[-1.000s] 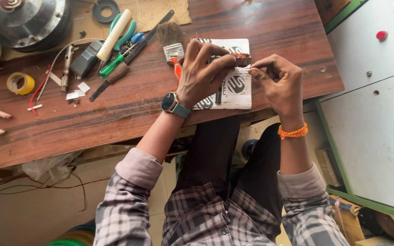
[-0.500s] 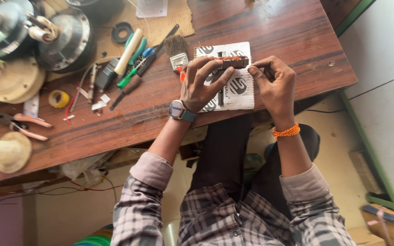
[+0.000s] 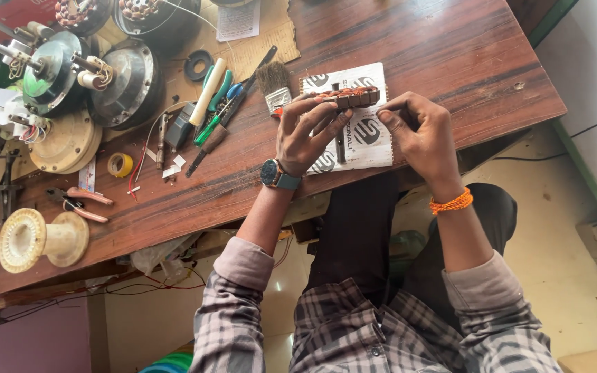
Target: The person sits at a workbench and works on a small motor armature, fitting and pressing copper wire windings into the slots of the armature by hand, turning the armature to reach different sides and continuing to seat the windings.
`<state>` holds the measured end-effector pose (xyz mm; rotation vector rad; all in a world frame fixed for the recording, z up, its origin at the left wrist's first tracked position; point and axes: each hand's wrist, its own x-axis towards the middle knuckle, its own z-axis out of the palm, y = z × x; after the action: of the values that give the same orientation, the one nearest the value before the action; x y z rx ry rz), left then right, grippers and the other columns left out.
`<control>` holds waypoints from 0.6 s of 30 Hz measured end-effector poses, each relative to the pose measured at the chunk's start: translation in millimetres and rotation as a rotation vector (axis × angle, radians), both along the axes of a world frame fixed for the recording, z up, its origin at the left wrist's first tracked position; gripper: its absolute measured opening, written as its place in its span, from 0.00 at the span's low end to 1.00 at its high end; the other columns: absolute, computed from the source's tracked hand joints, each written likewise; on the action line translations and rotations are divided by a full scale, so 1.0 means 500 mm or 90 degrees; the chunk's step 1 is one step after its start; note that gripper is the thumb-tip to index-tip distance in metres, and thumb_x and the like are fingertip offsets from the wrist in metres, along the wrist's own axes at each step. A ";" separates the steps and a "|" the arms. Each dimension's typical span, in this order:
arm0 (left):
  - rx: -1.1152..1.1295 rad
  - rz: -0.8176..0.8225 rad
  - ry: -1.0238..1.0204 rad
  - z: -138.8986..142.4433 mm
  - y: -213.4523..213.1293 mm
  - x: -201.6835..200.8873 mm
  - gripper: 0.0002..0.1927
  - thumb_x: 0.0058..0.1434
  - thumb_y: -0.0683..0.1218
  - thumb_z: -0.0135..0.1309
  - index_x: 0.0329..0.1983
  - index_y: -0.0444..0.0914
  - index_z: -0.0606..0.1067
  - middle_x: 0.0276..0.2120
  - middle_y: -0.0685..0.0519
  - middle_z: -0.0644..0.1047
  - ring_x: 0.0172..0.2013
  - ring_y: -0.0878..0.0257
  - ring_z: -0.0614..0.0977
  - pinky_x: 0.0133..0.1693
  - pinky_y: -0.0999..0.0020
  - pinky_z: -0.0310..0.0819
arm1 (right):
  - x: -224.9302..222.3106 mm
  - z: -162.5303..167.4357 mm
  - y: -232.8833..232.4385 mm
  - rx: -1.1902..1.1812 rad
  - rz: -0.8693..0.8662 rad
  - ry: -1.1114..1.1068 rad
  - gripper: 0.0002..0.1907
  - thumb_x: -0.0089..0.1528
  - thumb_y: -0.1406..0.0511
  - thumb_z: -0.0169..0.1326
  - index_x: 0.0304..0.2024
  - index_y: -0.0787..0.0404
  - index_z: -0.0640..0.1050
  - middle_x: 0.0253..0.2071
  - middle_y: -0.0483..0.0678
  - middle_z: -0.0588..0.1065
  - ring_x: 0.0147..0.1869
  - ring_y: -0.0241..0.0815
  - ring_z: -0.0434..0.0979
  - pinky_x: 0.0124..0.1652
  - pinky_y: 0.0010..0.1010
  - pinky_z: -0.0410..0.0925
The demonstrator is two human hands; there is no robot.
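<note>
Wound stator core (image 3: pixel 350 97), dark laminated steel with copper coils, is held just above the white printed sheet (image 3: pixel 367 141) near the table's (image 3: pixel 450 62) front edge. Left hand (image 3: pixel 305 135) grips its left end with fingers wrapped over; right hand (image 3: pixel 419 131) pinches the right end. Long axis runs left-right, parallel to the sheet's top edge. Likely stiff and fairly heavy for its bulk; windings look fragile, so hold the steel ends, not the copper.
</note>
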<state>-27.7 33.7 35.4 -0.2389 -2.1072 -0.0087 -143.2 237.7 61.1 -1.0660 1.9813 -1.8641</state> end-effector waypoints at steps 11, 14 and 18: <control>0.054 0.007 -0.023 0.000 0.011 -0.004 0.21 0.59 0.44 0.69 0.53 0.57 0.80 0.51 0.63 0.71 0.53 0.63 0.72 0.55 0.65 0.74 | -0.008 0.065 0.002 0.026 0.087 -0.151 0.10 0.69 0.63 0.56 0.46 0.63 0.81 0.32 0.43 0.77 0.26 0.24 0.68 0.24 0.17 0.60; 0.046 -0.008 -0.041 0.003 0.010 -0.004 0.19 0.60 0.46 0.68 0.52 0.58 0.79 0.52 0.62 0.70 0.54 0.61 0.71 0.55 0.65 0.72 | -0.011 0.079 -0.003 -0.014 0.103 -0.161 0.10 0.70 0.63 0.56 0.45 0.64 0.81 0.33 0.43 0.78 0.26 0.23 0.68 0.24 0.16 0.59; 0.047 -0.014 -0.055 0.000 0.011 -0.008 0.16 0.62 0.47 0.67 0.52 0.57 0.80 0.53 0.62 0.69 0.54 0.61 0.71 0.56 0.65 0.72 | -0.020 0.089 -0.013 -0.038 0.108 -0.079 0.10 0.71 0.63 0.58 0.46 0.66 0.81 0.34 0.44 0.78 0.32 0.24 0.70 0.30 0.15 0.63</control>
<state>-31.8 39.1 35.5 -0.2215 -2.1847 -0.1118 -153.2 231.0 105.6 -1.0706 1.7208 -1.8607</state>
